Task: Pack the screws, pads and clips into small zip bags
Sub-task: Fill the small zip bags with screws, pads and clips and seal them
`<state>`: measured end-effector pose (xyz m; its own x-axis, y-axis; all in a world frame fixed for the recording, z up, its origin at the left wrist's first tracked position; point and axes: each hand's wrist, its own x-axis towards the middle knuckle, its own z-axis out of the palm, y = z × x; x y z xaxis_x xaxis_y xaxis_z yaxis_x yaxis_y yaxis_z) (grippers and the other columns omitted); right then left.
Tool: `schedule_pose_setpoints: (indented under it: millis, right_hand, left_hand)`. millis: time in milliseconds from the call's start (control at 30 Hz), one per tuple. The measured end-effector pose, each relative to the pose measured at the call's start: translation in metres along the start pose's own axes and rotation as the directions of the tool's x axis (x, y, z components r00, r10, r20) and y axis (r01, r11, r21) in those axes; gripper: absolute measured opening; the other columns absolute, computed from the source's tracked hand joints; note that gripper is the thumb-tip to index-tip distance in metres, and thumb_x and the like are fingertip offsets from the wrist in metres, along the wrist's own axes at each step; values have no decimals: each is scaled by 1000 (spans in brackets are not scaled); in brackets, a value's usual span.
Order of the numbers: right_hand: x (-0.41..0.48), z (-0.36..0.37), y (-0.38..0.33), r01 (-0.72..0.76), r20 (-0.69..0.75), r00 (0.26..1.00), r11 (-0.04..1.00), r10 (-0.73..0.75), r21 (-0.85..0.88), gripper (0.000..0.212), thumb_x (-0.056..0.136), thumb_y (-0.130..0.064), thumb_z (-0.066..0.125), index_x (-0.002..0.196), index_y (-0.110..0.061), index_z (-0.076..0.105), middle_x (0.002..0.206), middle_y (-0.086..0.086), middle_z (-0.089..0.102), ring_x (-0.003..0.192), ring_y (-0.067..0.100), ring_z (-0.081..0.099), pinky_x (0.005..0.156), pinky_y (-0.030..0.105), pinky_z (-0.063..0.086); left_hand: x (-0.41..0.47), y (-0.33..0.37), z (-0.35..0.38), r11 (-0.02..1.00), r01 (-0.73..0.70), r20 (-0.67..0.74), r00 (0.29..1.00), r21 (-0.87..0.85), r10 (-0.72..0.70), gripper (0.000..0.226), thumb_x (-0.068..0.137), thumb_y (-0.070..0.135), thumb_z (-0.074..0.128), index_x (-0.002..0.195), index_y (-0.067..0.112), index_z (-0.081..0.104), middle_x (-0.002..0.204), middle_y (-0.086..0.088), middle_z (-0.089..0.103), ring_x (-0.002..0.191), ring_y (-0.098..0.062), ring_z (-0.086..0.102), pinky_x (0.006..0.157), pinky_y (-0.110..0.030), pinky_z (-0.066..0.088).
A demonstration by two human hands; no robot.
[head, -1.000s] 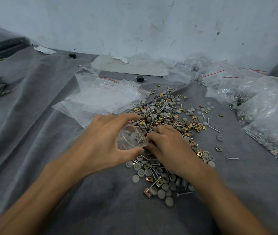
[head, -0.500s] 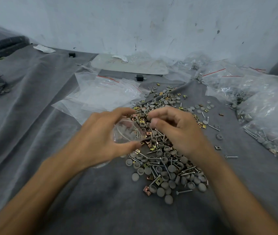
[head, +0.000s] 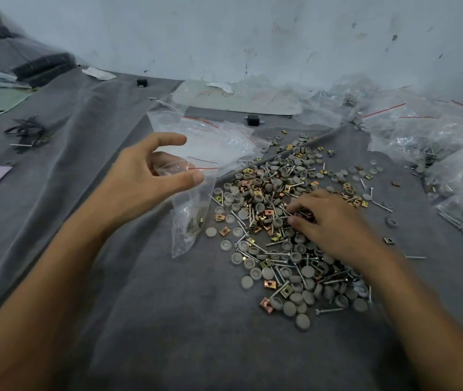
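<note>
My left hand (head: 143, 176) holds a small clear zip bag (head: 189, 215) by its mouth, thumb and fingers keeping it open; the bag hangs down to the grey cloth with a few clips and pads at its bottom. To its right lies a wide pile of screws, grey round pads and gold and copper clips (head: 278, 221). My right hand (head: 329, 221) rests palm down on that pile, fingertips curled into the parts; whether it pinches one is hidden.
Empty zip bags with red strips (head: 213, 136) lie behind the left hand. Filled bags (head: 450, 153) are heaped along the right side. A grey cloth (head: 168, 320) covers the table. Black ties (head: 27, 131) lie far left, a white wall stands behind.
My right hand has dropped from the bag's mouth down onto the pile. My left hand has lifted the bag up and to the left, so it now hangs open.
</note>
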<state>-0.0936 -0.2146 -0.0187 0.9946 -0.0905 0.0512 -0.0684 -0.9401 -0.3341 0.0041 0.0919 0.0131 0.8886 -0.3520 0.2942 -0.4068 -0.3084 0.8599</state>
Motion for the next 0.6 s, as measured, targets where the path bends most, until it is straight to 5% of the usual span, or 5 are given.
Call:
schedule_pose_setpoints:
  millis: [133, 500, 600]
  right_hand:
    - [2, 1, 1, -10, 10, 1000, 1000, 10, 22, 17, 95, -48, 62, 106, -36, 65, 115, -8, 55, 109, 16, 52, 88, 38, 47]
    - [2, 1, 3, 26, -16, 1000, 999, -25, 44, 11, 96, -40, 63, 98, -30, 65, 105, -7, 52, 103, 15, 50, 88, 38, 46]
    - [2, 0, 7, 37, -85, 996, 997, -31, 72, 10, 98, -36, 62, 95, -27, 66, 101, -7, 54, 98, 15, 52, 79, 33, 40]
  left_hand:
    - [-5, 9, 19, 999, -33, 66, 997, 17, 31, 78, 59, 63, 87, 128, 39, 58, 100, 8, 77, 88, -17, 75, 85, -40, 61]
    - [-22, 31, 45, 971, -154, 183, 976, 184, 121, 75, 62, 66, 79, 129, 41, 55, 100, 22, 74, 95, 9, 66, 81, -12, 48]
    - [-24, 31, 48, 965, -160, 186, 975, 208, 122, 73, 63, 65, 79, 129, 45, 54, 101, 23, 74, 98, 9, 65, 89, -21, 51]
